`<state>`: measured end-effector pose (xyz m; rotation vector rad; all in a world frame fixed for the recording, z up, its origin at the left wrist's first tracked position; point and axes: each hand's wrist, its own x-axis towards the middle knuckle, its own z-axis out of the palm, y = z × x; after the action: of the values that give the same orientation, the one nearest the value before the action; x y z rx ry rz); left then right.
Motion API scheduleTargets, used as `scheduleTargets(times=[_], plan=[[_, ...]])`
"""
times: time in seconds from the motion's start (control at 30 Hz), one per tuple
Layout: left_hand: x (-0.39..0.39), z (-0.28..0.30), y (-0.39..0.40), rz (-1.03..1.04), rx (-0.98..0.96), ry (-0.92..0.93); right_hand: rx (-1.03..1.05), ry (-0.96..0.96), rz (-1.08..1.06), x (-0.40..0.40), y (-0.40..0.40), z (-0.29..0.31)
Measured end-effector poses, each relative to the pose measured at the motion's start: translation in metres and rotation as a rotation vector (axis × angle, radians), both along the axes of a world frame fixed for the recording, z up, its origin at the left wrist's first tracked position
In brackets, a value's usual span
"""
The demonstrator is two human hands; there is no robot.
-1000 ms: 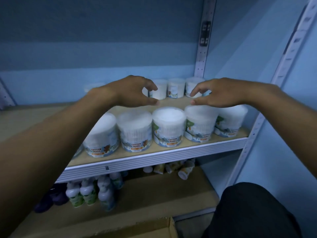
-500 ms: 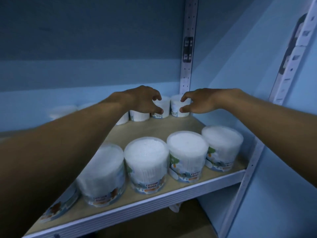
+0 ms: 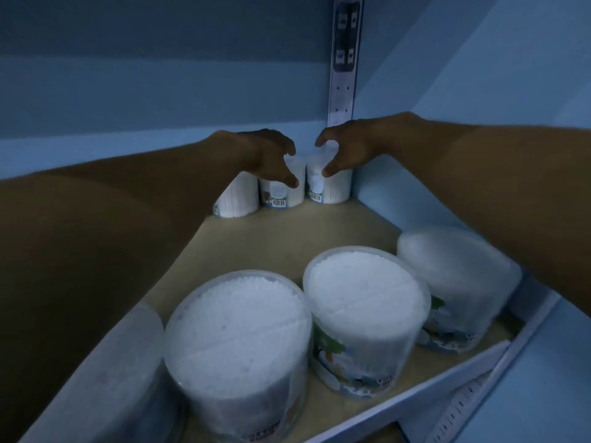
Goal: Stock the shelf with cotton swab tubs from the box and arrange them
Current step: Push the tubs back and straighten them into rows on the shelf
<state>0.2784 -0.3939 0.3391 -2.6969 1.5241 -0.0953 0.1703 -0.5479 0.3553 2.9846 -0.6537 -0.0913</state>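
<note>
You are reaching both arms deep over the shelf (image 3: 281, 238) toward the back row of tubs by the upright post (image 3: 343, 87). Your left hand (image 3: 271, 158) is curling thumb and fingers around the back tub left of the post (image 3: 281, 190); it looks to be touching or about to grip, and I cannot tell whether contact is firm. Your right hand (image 3: 345, 151) is doing the same on the corner tub directly under the post (image 3: 329, 187), thumb low on its front, fingers arched over the top. Neither hand is clearly clamping yet, and both are half-curled, not flat.

A third back tub (image 3: 238, 196) is standing further left of the post, partly hidden by your left forearm. The front row is sitting well forward of the post: the nearest big tub (image 3: 236, 340), the middle front tub (image 3: 364, 318) and the blurred right front tub (image 3: 454, 282), all upright near the shelf lip. The box is not in view.

To do this step well, judging from here: be gripping each tub low on its side wall, not the lid, be sliding rather than lifting so neighbours are not tipping, and be keeping your forearms high so they are not sweeping the front row off the lip. Be turning the barcode sides away if labels should face out.
</note>
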Motion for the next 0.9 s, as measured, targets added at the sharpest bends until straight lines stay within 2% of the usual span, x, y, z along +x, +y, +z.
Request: scheduleTargets(times=[0.6,0.9], plan=[[0.020,-0.011,-0.015,-0.030,-0.002,-0.011,-0.031,0.035,0.018,0.015,-0.006,-0.005],[0.015,-0.003,-0.011,-0.036,0.007,-0.015,0.029,0.037,0.005,0.012,0.001,0.002]])
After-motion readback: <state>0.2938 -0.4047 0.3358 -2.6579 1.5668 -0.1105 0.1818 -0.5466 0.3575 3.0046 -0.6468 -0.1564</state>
